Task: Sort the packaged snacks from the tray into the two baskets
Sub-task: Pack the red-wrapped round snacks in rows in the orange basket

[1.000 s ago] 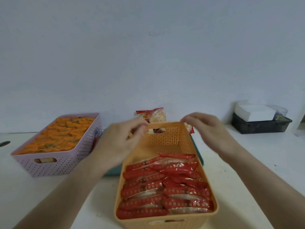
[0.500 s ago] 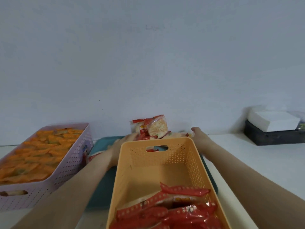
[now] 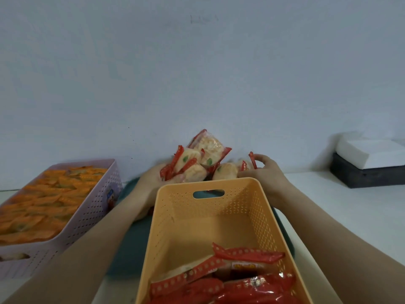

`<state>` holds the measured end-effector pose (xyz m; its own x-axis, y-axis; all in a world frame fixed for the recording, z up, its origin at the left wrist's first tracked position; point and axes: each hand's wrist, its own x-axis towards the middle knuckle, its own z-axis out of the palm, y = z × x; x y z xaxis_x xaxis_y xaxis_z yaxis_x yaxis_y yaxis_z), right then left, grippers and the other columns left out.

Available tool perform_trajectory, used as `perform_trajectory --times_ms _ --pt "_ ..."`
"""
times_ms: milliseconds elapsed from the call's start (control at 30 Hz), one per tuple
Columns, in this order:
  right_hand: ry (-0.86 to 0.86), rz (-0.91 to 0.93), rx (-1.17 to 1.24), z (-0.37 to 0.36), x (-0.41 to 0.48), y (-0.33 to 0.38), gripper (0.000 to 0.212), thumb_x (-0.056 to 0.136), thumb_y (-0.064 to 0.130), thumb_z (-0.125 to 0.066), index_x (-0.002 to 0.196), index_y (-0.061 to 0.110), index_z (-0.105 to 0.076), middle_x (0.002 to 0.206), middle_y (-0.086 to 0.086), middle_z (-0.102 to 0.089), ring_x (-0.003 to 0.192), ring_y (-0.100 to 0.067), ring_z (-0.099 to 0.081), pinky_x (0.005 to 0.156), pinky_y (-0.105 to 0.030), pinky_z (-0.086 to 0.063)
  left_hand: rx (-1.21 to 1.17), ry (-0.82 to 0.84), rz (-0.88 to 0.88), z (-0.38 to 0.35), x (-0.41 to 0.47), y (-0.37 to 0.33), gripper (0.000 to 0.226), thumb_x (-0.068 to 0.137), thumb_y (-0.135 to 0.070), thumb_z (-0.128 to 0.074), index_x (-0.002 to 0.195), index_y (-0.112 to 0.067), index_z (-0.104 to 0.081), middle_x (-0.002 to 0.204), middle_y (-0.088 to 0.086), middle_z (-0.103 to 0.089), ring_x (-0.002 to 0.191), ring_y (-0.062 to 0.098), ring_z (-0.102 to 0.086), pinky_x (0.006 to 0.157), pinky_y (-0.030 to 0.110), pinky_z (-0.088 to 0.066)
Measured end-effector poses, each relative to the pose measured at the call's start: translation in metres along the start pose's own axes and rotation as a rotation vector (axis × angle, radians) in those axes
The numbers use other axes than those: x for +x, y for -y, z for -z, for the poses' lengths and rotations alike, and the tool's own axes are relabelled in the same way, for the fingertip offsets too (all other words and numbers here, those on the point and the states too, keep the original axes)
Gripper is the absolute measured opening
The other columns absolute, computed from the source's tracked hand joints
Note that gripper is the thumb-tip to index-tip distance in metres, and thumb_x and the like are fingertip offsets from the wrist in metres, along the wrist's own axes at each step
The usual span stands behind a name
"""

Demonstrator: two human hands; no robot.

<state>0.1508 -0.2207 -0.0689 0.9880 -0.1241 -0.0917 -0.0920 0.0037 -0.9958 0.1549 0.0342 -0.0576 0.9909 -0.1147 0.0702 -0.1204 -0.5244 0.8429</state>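
Note:
An orange basket (image 3: 208, 218) stands in front of me on a dark teal tray (image 3: 129, 249), with several red-wrapped snack packets (image 3: 245, 255) at its near end. Behind its far wall, my left hand (image 3: 153, 181) and my right hand (image 3: 265, 172) together lift a bunch of red-edged snack packets (image 3: 197, 163). The left hand cups several of them from below. The right hand's fingers pinch a red packet edge on the bunch's right side. A pale pink basket (image 3: 96, 207) full of orange packets (image 3: 43, 205) sits at the left.
A white wall rises close behind the tray. At the far right a dark box (image 3: 363, 176) holds a white stack (image 3: 370, 152). The white tabletop (image 3: 341, 207) stretches to the right of the tray.
Both hands reached past the orange basket's far wall, closed on the packets there and raised them. The view has drawn closer to the basket.

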Motion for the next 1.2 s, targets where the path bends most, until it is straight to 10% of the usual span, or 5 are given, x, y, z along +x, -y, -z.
perform_trajectory --times_ms 300,733,933,1100,1200 --pt "-0.018 0.319 0.276 0.028 -0.047 0.064 0.054 0.082 -0.015 -0.063 0.128 0.011 -0.058 0.095 -0.003 -0.071 0.078 -0.015 -0.071 0.064 -0.029 -0.056 -0.087 -0.466 -0.252 0.039 -0.058 -0.051 0.004 0.088 -0.033 -0.066 0.090 -0.033 -0.063 0.081 -0.019 -0.069 0.075 -0.009 -0.065 0.065 0.011 -0.049" --pt "0.319 0.522 -0.604 0.010 -0.137 0.066 0.049 0.087 0.010 -0.064 0.128 0.033 -0.051 0.116 0.008 -0.063 0.108 -0.004 -0.062 0.094 -0.028 -0.052 0.198 0.196 -0.229 0.014 -0.143 -0.081 0.069 0.072 -0.059 -0.072 0.133 -0.043 -0.043 0.135 -0.018 -0.053 0.125 -0.007 -0.047 0.105 0.028 -0.042" --pt "0.046 0.297 -0.750 0.043 -0.090 0.035 0.035 0.089 0.005 -0.057 0.116 0.026 -0.060 0.118 -0.006 -0.067 0.103 -0.019 -0.063 0.089 -0.033 -0.051 0.350 -0.323 -0.148 0.044 -0.100 -0.041 0.032 0.092 -0.017 -0.058 0.124 -0.022 -0.061 0.124 -0.007 -0.064 0.116 0.010 -0.057 0.096 0.024 -0.042" --pt "0.378 0.150 -1.269 0.035 -0.065 -0.005 0.045 0.086 0.044 -0.057 0.128 0.044 -0.042 0.125 0.010 -0.052 0.125 -0.014 -0.043 0.104 -0.049 -0.039 0.894 0.145 0.168 0.034 -0.067 0.035 0.087 0.073 -0.069 -0.049 0.149 -0.040 -0.019 0.148 0.009 -0.042 0.134 0.032 -0.041 0.109 0.046 -0.036" --pt "0.426 0.124 -1.353 0.026 -0.062 -0.009 0.010 0.087 0.040 -0.051 0.097 0.041 -0.052 0.118 0.012 -0.053 0.123 -0.013 -0.039 0.104 -0.050 -0.033 0.907 0.029 0.070 0.032 -0.061 0.044 0.051 0.087 -0.063 -0.039 0.136 -0.049 -0.031 0.127 0.000 -0.063 0.108 0.024 -0.062 0.087 0.042 -0.053"
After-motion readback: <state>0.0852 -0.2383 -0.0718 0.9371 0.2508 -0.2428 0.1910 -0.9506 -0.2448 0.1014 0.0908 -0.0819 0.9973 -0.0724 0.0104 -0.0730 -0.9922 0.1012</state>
